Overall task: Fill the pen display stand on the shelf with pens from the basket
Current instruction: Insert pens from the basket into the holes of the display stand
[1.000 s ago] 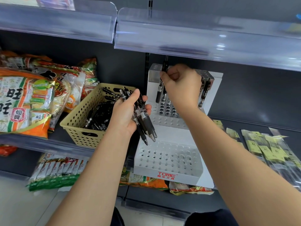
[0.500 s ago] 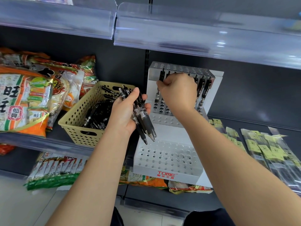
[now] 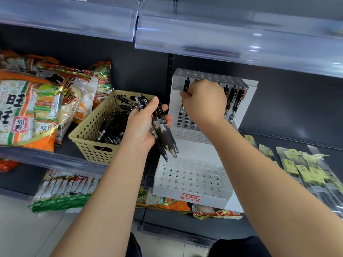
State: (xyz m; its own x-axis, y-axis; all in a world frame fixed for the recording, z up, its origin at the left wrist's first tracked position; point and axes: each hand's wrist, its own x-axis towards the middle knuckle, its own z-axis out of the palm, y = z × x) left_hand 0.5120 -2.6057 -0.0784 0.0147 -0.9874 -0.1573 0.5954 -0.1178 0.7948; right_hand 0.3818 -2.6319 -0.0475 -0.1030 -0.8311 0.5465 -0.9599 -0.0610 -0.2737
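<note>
A white tiered pen display stand (image 3: pixel 193 184) with rows of holes sits on the shelf. Its top tier holds several black pens (image 3: pixel 234 101) on the right. My right hand (image 3: pixel 204 101) is at the top tier's left side, pinching one black pen (image 3: pixel 186 84) that stands in a hole there. My left hand (image 3: pixel 144 127) grips a bundle of black pens (image 3: pixel 165 134), tips pointing down, between the stand and the basket. The beige perforated basket (image 3: pixel 89 140) left of the stand holds several more black pens (image 3: pixel 111 130).
Snack bags (image 3: pixel 27 110) fill the shelf left of the basket. Clear packets with yellow labels (image 3: pixel 306 169) lie to the right of the stand. A clear shelf-edge strip (image 3: pixel 232 39) hangs overhead. More snack packs (image 3: pixel 61 193) lie on the lower shelf.
My right hand has lowered along the top tier, pushing a pen down into a hole on its left side. My left hand keeps its bundle almost still.
</note>
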